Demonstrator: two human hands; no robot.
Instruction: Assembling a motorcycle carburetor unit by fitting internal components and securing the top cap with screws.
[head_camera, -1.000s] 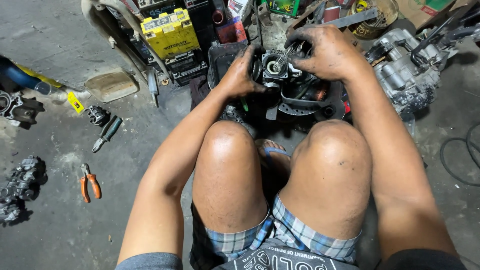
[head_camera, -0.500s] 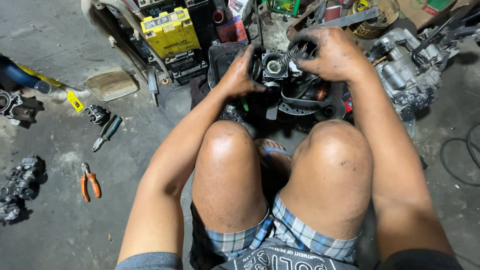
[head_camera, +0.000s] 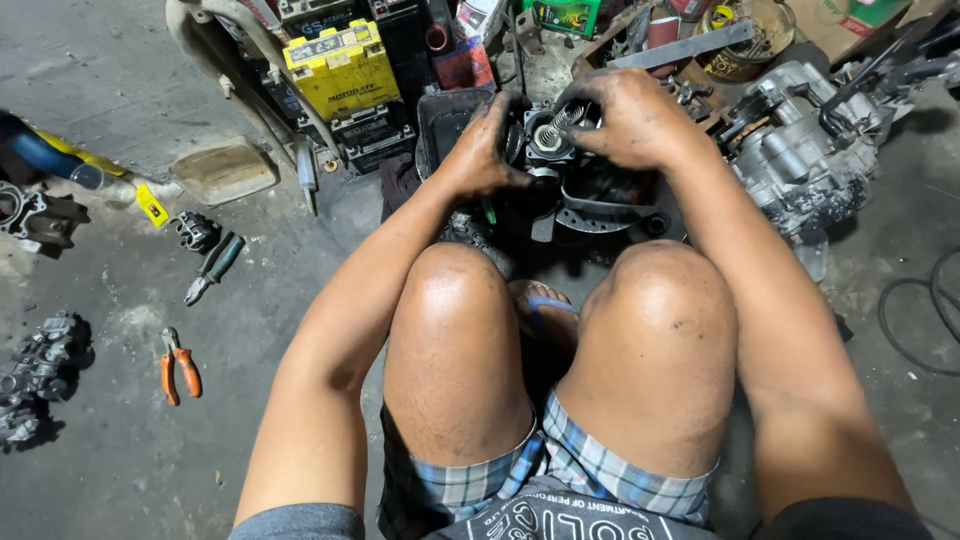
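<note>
Engine part (head_camera: 560, 165) sits on the floor at 12 o'clock, just past both knees. Left hand (head_camera: 480, 150) grasps its left side, fingers curled against the dark casing. Right hand (head_camera: 630, 120) clamps over its top right, fingertips beside the coil spring (head_camera: 550, 130).

Edges: clutter packs the whole 12 o'clock edge, tight against the part. At 2 o'clock, a grey engine block (head_camera: 810, 160), near the right forearm. Open concrete lies from 7 to 10 o'clock, broken only by orange pliers (head_camera: 180, 365) at 9, a screwdriver (head_camera: 215, 268) above them and grey castings (head_camera: 40, 370) at the left edge. A black cable (head_camera: 915, 320) loops at 3.

Packages: yellow box-shaped battery (head_camera: 340, 65) at 11, pale label on top; green carton (head_camera: 565, 15) at 12; small yellow tag (head_camera: 153, 205) at 10.
</note>
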